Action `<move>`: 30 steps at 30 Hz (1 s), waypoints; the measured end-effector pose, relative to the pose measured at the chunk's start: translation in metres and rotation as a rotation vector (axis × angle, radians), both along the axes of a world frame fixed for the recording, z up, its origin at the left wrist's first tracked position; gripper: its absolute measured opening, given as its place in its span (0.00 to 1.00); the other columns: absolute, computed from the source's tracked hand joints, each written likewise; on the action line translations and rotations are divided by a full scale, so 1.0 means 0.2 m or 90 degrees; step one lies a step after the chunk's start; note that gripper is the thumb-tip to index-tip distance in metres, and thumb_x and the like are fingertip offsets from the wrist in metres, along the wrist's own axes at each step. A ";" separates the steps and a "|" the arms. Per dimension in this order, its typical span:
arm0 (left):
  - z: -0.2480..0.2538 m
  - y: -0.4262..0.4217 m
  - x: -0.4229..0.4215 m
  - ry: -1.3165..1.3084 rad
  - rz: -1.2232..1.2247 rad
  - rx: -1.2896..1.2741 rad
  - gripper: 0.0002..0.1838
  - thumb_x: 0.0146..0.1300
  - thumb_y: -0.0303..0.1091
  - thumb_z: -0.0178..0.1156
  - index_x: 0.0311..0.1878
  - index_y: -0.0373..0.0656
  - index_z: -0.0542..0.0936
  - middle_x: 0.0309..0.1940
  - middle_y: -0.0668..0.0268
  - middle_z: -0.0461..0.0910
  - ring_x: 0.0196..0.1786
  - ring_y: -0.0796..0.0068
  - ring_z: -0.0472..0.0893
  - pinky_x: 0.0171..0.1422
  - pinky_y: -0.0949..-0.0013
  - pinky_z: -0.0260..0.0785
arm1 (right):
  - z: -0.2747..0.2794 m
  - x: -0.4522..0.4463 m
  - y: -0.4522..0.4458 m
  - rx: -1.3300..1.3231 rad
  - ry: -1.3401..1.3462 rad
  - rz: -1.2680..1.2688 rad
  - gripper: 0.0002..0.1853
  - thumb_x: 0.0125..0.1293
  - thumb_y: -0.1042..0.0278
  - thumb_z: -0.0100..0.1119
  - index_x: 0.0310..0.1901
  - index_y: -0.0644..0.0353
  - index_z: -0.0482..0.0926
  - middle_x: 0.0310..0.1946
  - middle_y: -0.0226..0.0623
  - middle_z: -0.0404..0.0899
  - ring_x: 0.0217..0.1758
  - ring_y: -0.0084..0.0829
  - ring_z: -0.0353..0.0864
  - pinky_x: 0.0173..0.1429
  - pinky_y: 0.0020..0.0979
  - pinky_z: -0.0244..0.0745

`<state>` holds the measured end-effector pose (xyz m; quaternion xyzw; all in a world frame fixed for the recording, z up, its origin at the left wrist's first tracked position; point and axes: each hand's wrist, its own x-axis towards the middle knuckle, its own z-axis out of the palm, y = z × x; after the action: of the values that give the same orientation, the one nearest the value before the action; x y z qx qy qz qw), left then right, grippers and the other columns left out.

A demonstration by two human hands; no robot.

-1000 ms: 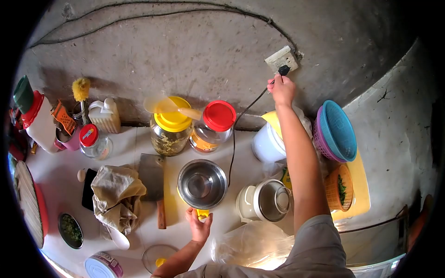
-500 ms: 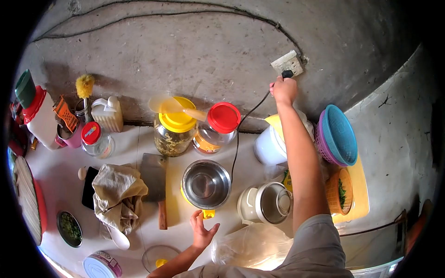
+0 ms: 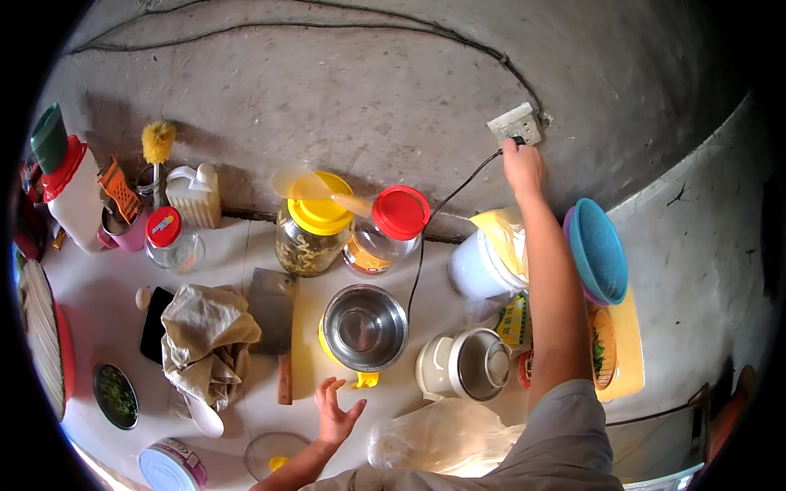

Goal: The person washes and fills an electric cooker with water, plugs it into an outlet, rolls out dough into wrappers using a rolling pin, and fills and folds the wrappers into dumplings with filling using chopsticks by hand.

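Observation:
My right hand (image 3: 523, 166) is stretched out to the wall socket (image 3: 517, 124), its fingers closed on a black plug (image 3: 516, 142) that sits against the socket's lower part. Whether the prongs are inside cannot be seen. From the plug a black cord (image 3: 453, 195) runs down to the steel pot (image 3: 365, 327), which has a yellow handle (image 3: 366, 380). Just below that handle, my left hand (image 3: 335, 415) hovers with fingers spread, touching nothing. A glass lid with a yellow knob (image 3: 279, 462) lies under the left forearm.
Left of the pot are a cleaver (image 3: 273, 315) and a crumpled cloth (image 3: 205, 335). Behind it stand a yellow-lidded jar (image 3: 309, 245) and a red-lidded jar (image 3: 400, 214). To its right are a cream cooker (image 3: 467, 366), a white bucket (image 3: 481, 266) and a blue basket (image 3: 599, 250).
My right hand and the plug have shifted slightly, with the plug now partly hidden behind the fingers. My left hand has moved a little down and left, away from the yellow handle.

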<state>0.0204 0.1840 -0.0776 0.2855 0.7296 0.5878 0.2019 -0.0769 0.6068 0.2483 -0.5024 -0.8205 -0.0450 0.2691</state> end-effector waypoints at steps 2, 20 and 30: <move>0.01 0.00 -0.02 -0.001 0.005 -0.007 0.32 0.42 0.34 0.71 0.52 0.40 0.68 0.53 0.53 0.63 0.56 0.52 0.63 0.61 0.56 0.56 | -0.03 0.01 0.02 0.018 0.036 0.011 0.22 0.57 0.56 0.44 0.29 0.70 0.79 0.35 0.58 0.77 0.40 0.55 0.77 0.44 0.47 0.71; -0.02 0.04 -0.07 -0.015 0.012 0.014 0.31 0.44 0.32 0.70 0.53 0.40 0.67 0.53 0.53 0.63 0.56 0.53 0.64 0.61 0.57 0.56 | -0.10 -0.05 0.08 0.104 0.098 0.114 0.20 0.67 0.61 0.35 0.34 0.71 0.73 0.35 0.60 0.76 0.43 0.57 0.73 0.47 0.48 0.65; -0.09 0.03 -0.05 -0.272 0.011 0.000 0.28 0.53 0.28 0.64 0.56 0.42 0.65 0.46 0.64 0.68 0.46 0.73 0.70 0.48 0.71 0.68 | -0.09 0.12 -0.01 -0.358 0.224 0.215 0.24 0.67 0.42 0.39 0.50 0.54 0.68 0.29 0.27 0.71 0.20 0.14 0.62 0.25 0.18 0.60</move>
<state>0.0110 0.1903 -0.0962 0.1482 0.6725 0.6365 0.3474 -0.0531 0.6051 0.2309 -0.4142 -0.8132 0.3146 0.2610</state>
